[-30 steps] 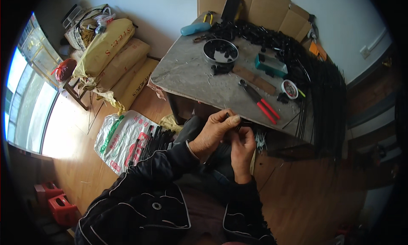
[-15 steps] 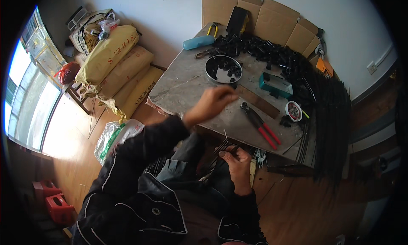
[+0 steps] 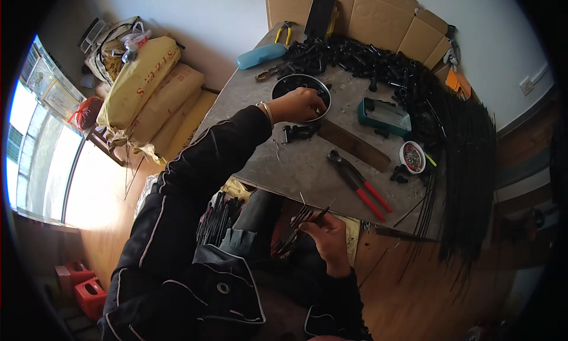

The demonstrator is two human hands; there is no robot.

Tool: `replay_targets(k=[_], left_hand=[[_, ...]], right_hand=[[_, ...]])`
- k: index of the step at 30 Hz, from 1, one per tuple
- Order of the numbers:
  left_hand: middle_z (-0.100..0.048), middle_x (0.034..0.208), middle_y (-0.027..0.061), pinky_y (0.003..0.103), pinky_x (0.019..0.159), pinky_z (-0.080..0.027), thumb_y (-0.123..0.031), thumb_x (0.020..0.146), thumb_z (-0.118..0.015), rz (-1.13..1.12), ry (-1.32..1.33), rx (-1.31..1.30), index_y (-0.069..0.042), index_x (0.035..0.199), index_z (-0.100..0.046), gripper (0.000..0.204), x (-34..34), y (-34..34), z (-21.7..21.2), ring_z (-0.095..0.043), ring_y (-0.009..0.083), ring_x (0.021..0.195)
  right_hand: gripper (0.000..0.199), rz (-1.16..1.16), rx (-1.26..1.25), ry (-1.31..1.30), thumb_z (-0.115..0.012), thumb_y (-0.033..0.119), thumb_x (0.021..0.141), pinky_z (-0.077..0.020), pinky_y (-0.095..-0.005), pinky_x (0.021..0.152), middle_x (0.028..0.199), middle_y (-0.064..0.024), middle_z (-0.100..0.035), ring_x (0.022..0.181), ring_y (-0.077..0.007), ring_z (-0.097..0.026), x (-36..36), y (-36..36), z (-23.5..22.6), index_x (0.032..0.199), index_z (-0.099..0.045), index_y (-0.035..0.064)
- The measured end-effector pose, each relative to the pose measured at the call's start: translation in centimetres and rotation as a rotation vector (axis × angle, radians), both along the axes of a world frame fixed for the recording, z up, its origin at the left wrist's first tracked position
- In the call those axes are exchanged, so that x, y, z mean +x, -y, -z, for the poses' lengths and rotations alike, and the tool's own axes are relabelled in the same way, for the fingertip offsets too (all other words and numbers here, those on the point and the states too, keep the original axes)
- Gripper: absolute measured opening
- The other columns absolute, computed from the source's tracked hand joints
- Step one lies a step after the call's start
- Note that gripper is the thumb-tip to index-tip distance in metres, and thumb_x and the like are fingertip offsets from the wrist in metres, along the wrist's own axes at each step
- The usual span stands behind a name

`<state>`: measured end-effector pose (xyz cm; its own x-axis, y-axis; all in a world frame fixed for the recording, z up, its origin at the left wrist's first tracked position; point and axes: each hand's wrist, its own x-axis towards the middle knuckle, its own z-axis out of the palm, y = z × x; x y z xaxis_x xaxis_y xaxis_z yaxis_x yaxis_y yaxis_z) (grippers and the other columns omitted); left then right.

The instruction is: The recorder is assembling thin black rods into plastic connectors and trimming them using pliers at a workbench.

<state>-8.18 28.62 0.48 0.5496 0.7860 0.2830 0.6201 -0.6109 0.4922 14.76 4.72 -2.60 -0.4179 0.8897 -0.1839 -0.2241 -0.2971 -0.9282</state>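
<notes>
Both hands show in the head view. Left hand (image 3: 300, 106) reaches over the grey table (image 3: 254, 160), its curled fingers down in a round metal bowl (image 3: 330, 98) of small black pieces (image 3: 320, 91); whether it grips one is hidden. Right hand (image 3: 329, 234) is closed, pinching several thin black rods (image 3: 294, 227) between thumb and fingers, just off the table's near edge, above the lap.

Right of the bowl lie a brown strip (image 3: 354, 144), red-handled cutters (image 3: 378, 198), a teal box (image 3: 384, 127) and a white cup (image 3: 403, 157) of tiny bits. A heap of black parts (image 3: 361, 60) spreads along the far side, before cardboard (image 3: 381, 18); long black rods (image 3: 467, 181) hang at the right.

Writing shows at the far left: the upper yellow sack (image 3: 139, 81) carries large red capitals, seen upside down, and the tan sack (image 3: 168, 98) beneath has smaller red marks, too faint to read.
</notes>
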Motion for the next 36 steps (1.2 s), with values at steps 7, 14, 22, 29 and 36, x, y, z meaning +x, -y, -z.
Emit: replay_targets(k=[7, 14, 22, 29, 36], left_hand=[[-0.059, 0.084, 0.0131, 0.04, 0.072, -0.05, -0.013, 0.082, -0.063, -0.146, -0.133, 0.186, -0.005, 0.094, -0.059, 0.015, 0.3, 2.0, -0.4, -0.061, 0.0331, 0.082], [-0.06, 0.078, 0.001, 0.024, 0.068, -0.048, -0.026, 0.091, -0.064, -0.054, 0.657, -0.64, -0.001, 0.107, -0.061, 0.03, 2.9, 10.9, -5.1, -0.057, 0.009, 0.074], [-0.06, 0.093, 0.0012, 0.025, 0.076, -0.047, -0.027, 0.094, -0.061, 0.026, 0.943, -1.198, -0.002, 0.104, -0.06, 0.027, 4.6, 20.8, -4.6, -0.058, 0.0107, 0.085], [-0.06, 0.095, 0.0022, 0.026, 0.079, -0.047, -0.029, 0.094, -0.062, 0.005, 1.152, -1.266, -0.002, 0.105, -0.06, 0.03, 4.6, 22.7, -3.4, -0.058, 0.011, 0.087], [-0.057, 0.096, 0.0026, 0.03, 0.086, -0.043, -0.028, 0.096, -0.058, -0.057, 1.169, -1.295, -0.003, 0.102, -0.06, 0.026, 5.2, 23.3, -3.6, -0.054, 0.0127, 0.09]], right_hand=[[0.008, 0.054, -0.009, -0.104, -0.065, -0.001, 0.086, -0.05, -0.0252, 0.075, 0.089, -0.0053, -0.067, 0.081, -0.0114, -0.062, -0.7, 0.5, 0.0, 0.094, -0.065, -0.0026], [0.009, 0.174, -0.029, -0.101, -0.063, 0.004, 0.087, -0.0541, -0.0314, 0.066, 0.088, -0.0109, -0.067, 0.072, -0.0191, -0.064, -0.2, 0.4, 0.9, 0.091, -0.064, -0.0041], [0.013, 0.096, 0.038, -0.1, -0.07, 0.014, 0.087, -0.0477, -0.0227, 0.063, 0.077, -0.0015, -0.065, 0.068, -0.0071, -0.059, -0.5, 1.5, -0.7, 0.091, -0.066, 0.0013], [0.015, 0.094, 0.061, -0.098, -0.07, 0.016, 0.087, -0.0483, -0.0231, 0.063, 0.077, -0.0017, -0.066, 0.067, -0.0074, -0.06, -0.6, 2.7, -0.7, 0.091, -0.066, 0.0016], [0.013, 0.129, 0.03, -0.097, -0.07, 0.014, 0.086, -0.0483, -0.022, 0.059, 0.077, -0.0018, -0.066, 0.064, -0.0068, -0.059, -0.4, 3.0, -0.6, 0.09, -0.067, 0.0018]])
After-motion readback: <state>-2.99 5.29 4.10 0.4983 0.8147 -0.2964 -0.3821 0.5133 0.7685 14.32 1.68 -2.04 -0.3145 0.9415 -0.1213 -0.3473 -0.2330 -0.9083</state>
